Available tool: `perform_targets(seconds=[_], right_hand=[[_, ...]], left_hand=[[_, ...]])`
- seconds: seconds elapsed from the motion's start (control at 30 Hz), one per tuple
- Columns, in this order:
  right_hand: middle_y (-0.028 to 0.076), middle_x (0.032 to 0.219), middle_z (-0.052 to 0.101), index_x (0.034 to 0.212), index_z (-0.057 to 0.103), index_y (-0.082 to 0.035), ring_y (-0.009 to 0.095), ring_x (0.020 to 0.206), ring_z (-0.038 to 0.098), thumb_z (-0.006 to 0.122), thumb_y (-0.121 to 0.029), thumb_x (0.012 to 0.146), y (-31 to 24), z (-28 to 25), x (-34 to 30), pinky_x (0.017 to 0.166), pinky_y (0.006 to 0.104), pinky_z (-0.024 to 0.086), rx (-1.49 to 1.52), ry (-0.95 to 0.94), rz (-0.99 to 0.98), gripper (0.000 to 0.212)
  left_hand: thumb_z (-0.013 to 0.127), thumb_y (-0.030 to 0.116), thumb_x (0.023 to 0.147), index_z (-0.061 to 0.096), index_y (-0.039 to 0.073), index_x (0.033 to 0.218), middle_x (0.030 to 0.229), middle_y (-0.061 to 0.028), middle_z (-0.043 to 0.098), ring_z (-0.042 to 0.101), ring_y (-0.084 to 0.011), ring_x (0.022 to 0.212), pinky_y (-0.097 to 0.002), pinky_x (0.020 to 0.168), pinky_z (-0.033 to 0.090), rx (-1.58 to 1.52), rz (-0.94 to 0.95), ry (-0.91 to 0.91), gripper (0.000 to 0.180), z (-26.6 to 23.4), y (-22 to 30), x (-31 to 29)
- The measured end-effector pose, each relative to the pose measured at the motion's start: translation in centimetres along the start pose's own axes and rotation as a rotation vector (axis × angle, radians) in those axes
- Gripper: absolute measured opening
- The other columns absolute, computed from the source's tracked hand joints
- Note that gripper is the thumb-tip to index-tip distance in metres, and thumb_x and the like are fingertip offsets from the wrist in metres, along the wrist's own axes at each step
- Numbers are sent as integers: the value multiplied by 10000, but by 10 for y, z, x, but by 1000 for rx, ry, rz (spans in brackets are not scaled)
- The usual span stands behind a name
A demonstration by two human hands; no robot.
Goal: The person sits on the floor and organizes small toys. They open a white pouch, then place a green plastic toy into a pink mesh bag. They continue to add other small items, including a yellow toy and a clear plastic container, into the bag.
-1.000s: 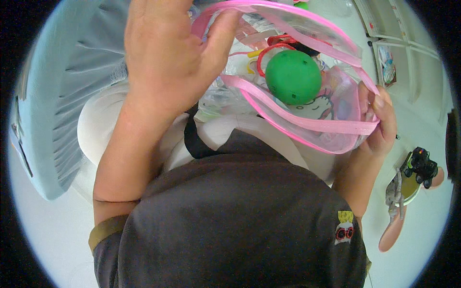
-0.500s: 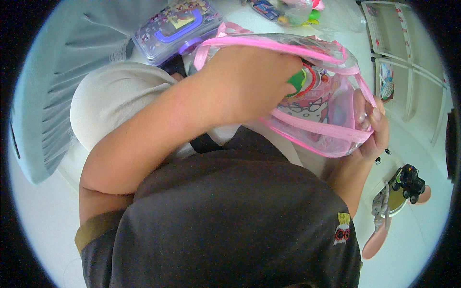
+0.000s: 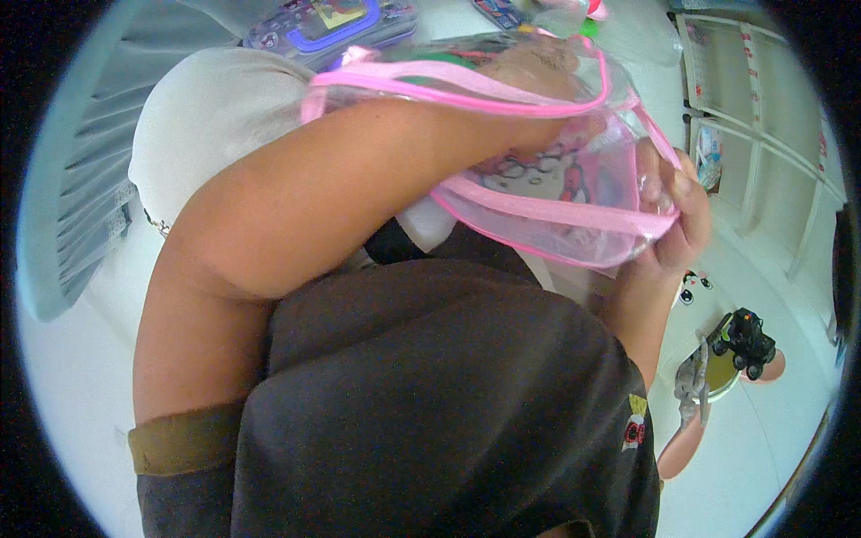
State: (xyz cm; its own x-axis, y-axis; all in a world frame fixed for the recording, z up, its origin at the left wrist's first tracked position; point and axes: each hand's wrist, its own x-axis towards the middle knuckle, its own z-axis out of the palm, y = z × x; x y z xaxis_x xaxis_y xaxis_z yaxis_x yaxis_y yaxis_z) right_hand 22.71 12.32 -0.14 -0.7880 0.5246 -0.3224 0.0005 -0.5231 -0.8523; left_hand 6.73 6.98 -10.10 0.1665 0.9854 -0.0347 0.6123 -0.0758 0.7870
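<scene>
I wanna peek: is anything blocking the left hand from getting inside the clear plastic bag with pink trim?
Nothing visible: the bare left hand is inside the bag, through its opening, under clear plastic. The right hand holds the bag's side.

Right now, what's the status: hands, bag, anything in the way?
Left hand inside clear pink-trimmed bag, grip unclear. Right hand holding bag's right side. In the way: bag plastic over left hand.

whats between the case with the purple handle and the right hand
In the head view, the clear pink-trimmed bag lies between the case and the right hand, with the left hand inside it.
</scene>
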Motion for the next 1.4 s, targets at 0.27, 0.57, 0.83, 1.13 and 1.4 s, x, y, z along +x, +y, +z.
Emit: perform_targets(seconds=[0.27,0.57,0.83,1.13,1.4], right_hand=[[67,690,561,730,548,-19,105,502,465,528,-166,827,16,1,15,451,222,371,73,216,-29,177],[83,692,611,724,575,-7,104,478,495,546,-176,817,14,-5,19,442,214,396,114,88,-37,195],[85,710,611,706,560,-13,103,524,535,526,-167,822,12,3,4,422,190,408,38,55,-14,196],[90,733,616,656,532,-42,106,504,532,546,-137,812,18,15,-1,391,193,389,-55,117,9,183],[31,714,614,669,560,-69,75,496,517,575,-148,806,20,24,-5,393,206,387,-75,142,75,159]], left_hand=[[605,162,684,627,15,789,881,-140,621,597,-252,833,-360,716,462,105,-85,-166,182,-25,-45,5],[594,151,741,627,32,896,844,-75,601,529,-167,936,-286,849,410,-242,-238,-574,198,-51,-29,-5],[402,186,912,359,104,1264,1163,-134,465,462,-231,1056,-342,942,357,-153,-105,-331,363,-52,-26,-8],[455,150,854,413,83,1253,1190,-146,471,464,-263,1085,-359,955,355,133,-34,-559,407,-47,-51,-10],[535,175,784,446,76,1233,1173,-142,497,485,-267,1070,-366,941,374,-68,-141,-261,468,-66,-38,-16]])
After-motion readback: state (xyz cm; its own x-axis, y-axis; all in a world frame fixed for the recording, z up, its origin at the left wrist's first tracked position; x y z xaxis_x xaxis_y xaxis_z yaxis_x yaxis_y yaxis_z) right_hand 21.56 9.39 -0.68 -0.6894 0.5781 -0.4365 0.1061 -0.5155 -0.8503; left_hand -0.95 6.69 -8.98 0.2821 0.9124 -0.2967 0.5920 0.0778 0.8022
